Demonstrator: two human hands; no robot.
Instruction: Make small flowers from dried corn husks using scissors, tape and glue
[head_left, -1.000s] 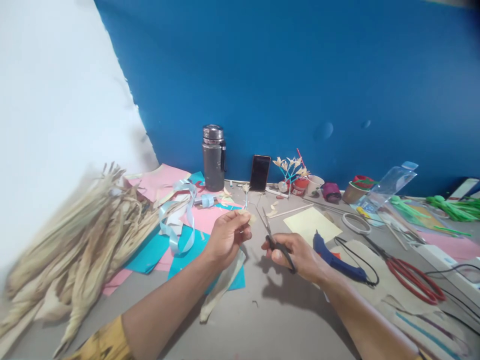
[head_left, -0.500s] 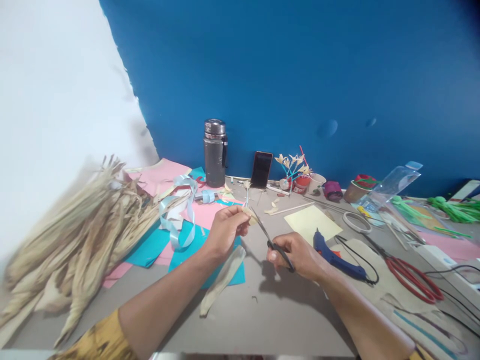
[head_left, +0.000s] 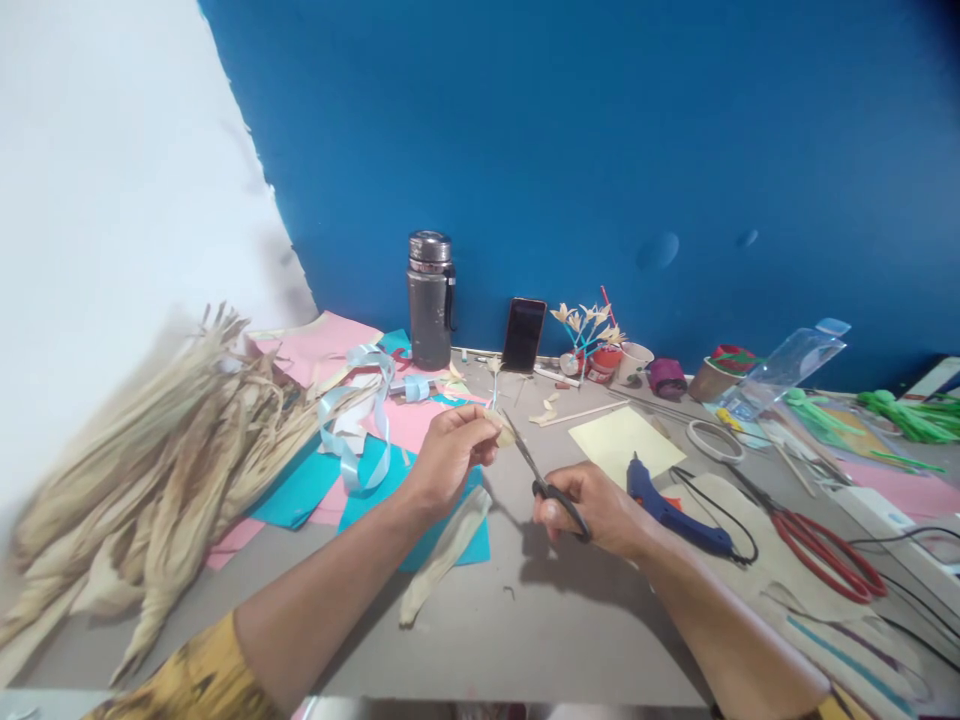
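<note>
Between the fingertips of my left hand (head_left: 459,448) is a small pale piece of corn husk (head_left: 504,432), partly covered by the fingers. My right hand (head_left: 581,505) is closed around the black handles of a pair of scissors (head_left: 531,462), whose blades point up and left and meet the husk piece's right side. Whether the blades are fully closed is too small to tell. Below my left hand, a longer husk strip (head_left: 448,560) lies partly on blue paper (head_left: 471,540). A small husk flower (head_left: 494,368) on a light stem shows just behind my left fingertips.
A pile of dried corn husks (head_left: 142,490) lies at left, beside curled light-blue ribbon (head_left: 351,465). At the back stand a flask (head_left: 430,310), a phone (head_left: 524,335) and husk flowers (head_left: 585,325). To the right lie a blue glue gun (head_left: 679,515), red-handled scissors (head_left: 825,560) and yellow paper (head_left: 626,443).
Almost nothing differs. The view has shifted slightly, and both hands keep nearly the same pose, with the scissor blades still at the husk piece.
</note>
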